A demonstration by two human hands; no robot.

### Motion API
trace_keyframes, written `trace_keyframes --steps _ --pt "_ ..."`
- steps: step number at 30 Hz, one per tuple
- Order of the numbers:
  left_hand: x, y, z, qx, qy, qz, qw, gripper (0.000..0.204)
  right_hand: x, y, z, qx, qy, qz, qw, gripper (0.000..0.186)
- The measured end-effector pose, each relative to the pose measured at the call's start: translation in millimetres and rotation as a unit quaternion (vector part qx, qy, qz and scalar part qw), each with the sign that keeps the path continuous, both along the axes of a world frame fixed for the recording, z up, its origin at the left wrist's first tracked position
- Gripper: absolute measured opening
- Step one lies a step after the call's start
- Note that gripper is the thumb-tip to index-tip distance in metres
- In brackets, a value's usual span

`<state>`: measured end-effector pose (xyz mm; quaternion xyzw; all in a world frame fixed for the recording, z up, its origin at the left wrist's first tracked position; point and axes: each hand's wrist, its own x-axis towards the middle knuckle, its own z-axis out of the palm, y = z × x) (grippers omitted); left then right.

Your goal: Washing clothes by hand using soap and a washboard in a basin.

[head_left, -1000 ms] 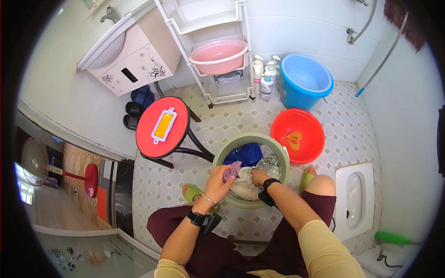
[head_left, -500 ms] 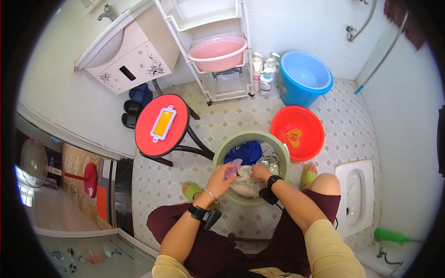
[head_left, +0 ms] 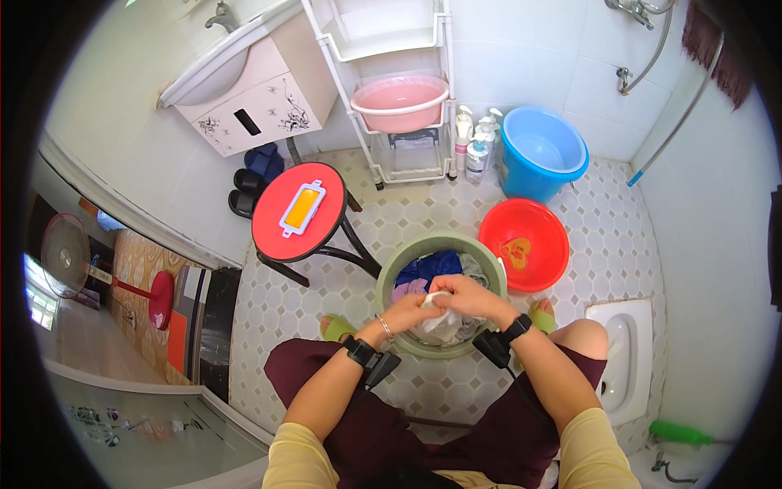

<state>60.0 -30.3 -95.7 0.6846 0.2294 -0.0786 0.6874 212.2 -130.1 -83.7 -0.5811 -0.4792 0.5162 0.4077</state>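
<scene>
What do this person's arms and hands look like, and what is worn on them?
The left hand and right hand are ungloved. A thin, silvery bracelet circles the left wrist. Each side also wears a black strap with a dark, blocky device; a thin dark cable trails from the right one. The sleeves are pale yellow.

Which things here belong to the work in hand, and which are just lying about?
In hand:
white cloth, held by the left hand and right hand
green tub, holding blue cloth and lilac cloth

Lying about:
red basin
blue bucket
red-topped stool
pink basin
pump bottles
</scene>
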Motion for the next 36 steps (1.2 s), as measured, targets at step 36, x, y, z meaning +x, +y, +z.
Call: trace_keyframes --steps 36 --pt "-20.7 -31.7 -14.1 0.35 0.043 -0.107 0.93 0.022 -95.0 320.5 82.2 0.071 -0.613 0.136 0.775 0.082"
